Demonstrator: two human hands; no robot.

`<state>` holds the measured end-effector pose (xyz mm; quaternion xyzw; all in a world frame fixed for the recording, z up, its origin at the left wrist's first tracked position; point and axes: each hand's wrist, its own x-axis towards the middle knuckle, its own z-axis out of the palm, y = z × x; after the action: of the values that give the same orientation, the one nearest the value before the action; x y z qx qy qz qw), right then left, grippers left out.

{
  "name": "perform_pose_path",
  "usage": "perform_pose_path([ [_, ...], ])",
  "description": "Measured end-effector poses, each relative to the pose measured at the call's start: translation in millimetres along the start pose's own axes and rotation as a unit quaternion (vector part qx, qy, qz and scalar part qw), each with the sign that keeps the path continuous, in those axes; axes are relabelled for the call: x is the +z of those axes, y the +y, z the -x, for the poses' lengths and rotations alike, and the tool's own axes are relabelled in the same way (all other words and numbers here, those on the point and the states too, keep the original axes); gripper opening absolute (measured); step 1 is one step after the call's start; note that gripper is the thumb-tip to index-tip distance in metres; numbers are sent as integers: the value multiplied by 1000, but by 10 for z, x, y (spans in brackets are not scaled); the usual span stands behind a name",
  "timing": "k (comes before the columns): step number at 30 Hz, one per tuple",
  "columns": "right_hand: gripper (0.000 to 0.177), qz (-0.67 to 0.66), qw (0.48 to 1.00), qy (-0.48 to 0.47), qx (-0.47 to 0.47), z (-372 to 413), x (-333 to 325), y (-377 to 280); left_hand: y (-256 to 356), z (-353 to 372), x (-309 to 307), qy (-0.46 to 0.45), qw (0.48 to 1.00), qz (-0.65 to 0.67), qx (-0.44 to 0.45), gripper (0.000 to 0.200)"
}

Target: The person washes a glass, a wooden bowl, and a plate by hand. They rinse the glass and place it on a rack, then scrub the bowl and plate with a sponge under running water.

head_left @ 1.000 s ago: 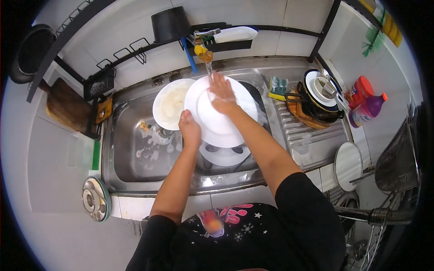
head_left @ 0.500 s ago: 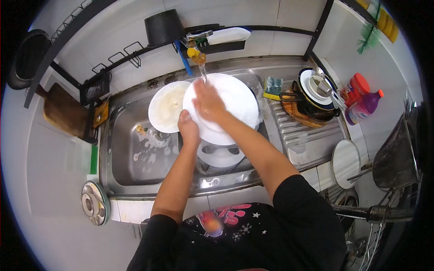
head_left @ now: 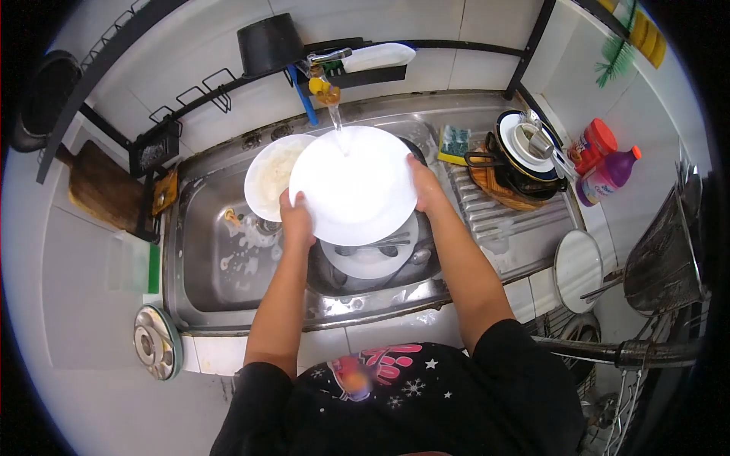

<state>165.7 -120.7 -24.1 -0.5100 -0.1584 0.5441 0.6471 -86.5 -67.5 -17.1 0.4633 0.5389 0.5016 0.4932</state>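
A large white plate (head_left: pixel 353 186) is held between both hands over the right sink basin, under water running from the faucet (head_left: pixel 325 91). My left hand (head_left: pixel 297 218) grips its lower left rim, thumb on top. On the right rim, my right hand (head_left: pixel 426 185) is closed, its fingers partly hidden beneath the plate. Behind the left edge sits a white bowl (head_left: pixel 266 178) with cloudy liquid in it. Below, in the right basin, another white plate (head_left: pixel 369 266) carries spoons and forks, partly covered by the held plate.
Soap suds lie in the left basin (head_left: pixel 228 281). A sponge (head_left: pixel 455 144) and stacked dishes with a pan (head_left: pixel 525 163) stand on the right drainboard. Beyond them are a red-lidded tub (head_left: pixel 593 144) and a purple bottle (head_left: pixel 608 176). A black wall rack (head_left: pixel 464 47) runs behind the sink.
My right hand has moved from the plate's face near the water to its right rim. The plate has shifted slightly left, and the suds on its right edge no longer show.
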Motion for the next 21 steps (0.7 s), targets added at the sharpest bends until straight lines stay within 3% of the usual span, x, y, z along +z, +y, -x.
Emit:
perform_pose_path([
  [1,49,-112,991,-17,76,98,28,-87,-72,-68,36,-20,997,-56,46,34],
  [3,51,-88,995,12,44,218,-14,-153,-68,-168,51,-75,970,-203,113,49],
  [4,52,-76,996,26,28,270,-28,-187,54,-127,99,-97,929,-326,148,53],
  [6,51,-80,996,28,27,382,-20,-248,320,56,256,-135,796,-553,206,61],
  [7,51,-82,996,31,28,432,-24,-238,569,229,373,-174,756,-611,155,69],
  [11,49,-93,996,15,4,484,39,-59,325,-20,692,-121,734,-632,217,74],
  [14,49,-68,998,6,4,382,24,166,443,48,964,-224,725,-611,225,73],
  [18,48,-73,997,25,-27,395,148,226,396,-46,1203,-113,760,-603,216,69],
  [21,48,-76,996,31,-31,472,234,157,401,91,1266,-227,736,-550,322,65],
])
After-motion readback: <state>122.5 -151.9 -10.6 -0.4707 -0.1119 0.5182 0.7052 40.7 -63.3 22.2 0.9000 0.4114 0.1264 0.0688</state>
